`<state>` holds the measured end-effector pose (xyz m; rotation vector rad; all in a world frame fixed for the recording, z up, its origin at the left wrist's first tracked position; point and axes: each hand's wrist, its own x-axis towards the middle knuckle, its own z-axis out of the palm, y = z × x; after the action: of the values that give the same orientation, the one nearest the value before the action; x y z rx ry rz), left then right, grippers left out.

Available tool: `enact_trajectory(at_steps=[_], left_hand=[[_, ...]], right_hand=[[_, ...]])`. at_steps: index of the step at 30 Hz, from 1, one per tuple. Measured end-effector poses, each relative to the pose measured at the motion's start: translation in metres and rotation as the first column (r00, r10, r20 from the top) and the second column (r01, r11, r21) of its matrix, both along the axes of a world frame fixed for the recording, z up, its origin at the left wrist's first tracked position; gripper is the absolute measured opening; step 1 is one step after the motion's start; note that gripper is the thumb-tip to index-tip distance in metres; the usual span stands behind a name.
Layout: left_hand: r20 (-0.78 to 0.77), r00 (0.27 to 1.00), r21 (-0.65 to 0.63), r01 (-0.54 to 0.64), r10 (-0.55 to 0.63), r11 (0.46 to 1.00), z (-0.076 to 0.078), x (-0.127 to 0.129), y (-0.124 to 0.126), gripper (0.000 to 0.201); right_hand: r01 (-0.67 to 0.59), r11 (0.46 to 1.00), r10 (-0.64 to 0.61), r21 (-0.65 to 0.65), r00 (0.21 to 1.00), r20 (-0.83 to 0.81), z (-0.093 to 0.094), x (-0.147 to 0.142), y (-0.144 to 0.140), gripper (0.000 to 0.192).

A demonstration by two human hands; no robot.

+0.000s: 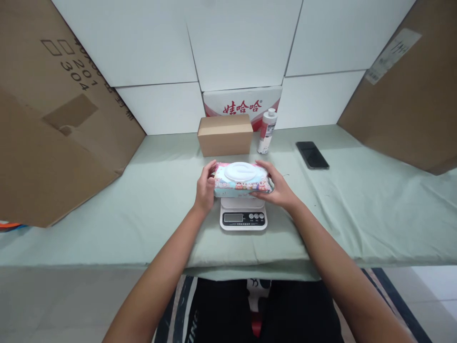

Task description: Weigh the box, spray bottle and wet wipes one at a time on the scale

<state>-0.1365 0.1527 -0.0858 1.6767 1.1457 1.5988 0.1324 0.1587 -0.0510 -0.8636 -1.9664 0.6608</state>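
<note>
A pack of wet wipes (232, 186) with a white oval lid and a colourful cartoon print is held between both hands, over the white kitchen scale (243, 227). My left hand (206, 188) is closed on its left end. At the other end, my right hand (276, 185) grips it with the thumb behind and fingers at the front. The pack covers most of the weighing plate, and I cannot tell whether it rests on it. The scale's display and round buttons face me; no digits are readable.
Behind the pack stand a brown cardboard box (224, 143), a white-and-red bottle (267, 131) and a white carton (243, 101) with red lettering. A black phone (312, 155) lies to the right on the green cloth (160, 200). Large cardboard sheets (53, 157) flank both sides.
</note>
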Motion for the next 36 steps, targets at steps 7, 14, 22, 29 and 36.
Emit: enact_trajectory(at_steps=[7,14,22,29,36], left_hand=[[-0.001,1.000,0.004,0.006,-0.006,1.000,0.0005,-0.0020,0.0002,0.085],[0.020,1.000,0.035,0.003,-0.004,0.999,-0.0005,-0.0030,0.0036,0.083],[0.031,1.000,0.034,-0.002,0.001,0.999,-0.0018,-0.0039,0.0051,0.079],[0.033,0.999,0.031,-0.009,0.008,0.999,-0.0013,-0.0033,0.0066,0.081],[0.043,0.999,0.026,-0.014,0.013,1.000,-0.0006,-0.0037,0.0056,0.079]], right_hand=[[-0.001,1.000,0.000,0.008,1.000,0.012,-0.0017,0.0025,0.0011,0.092],[0.005,1.000,-0.005,0.017,0.999,0.038,-0.0027,0.0043,0.0027,0.094],[-0.004,1.000,0.004,-0.009,0.998,0.065,-0.0021,0.0093,0.0015,0.099],[-0.014,0.999,0.016,-0.033,0.998,0.062,-0.0025,0.0094,0.0015,0.101],[-0.012,0.998,0.015,-0.063,0.998,0.053,-0.0020,0.0093,0.0014,0.102]])
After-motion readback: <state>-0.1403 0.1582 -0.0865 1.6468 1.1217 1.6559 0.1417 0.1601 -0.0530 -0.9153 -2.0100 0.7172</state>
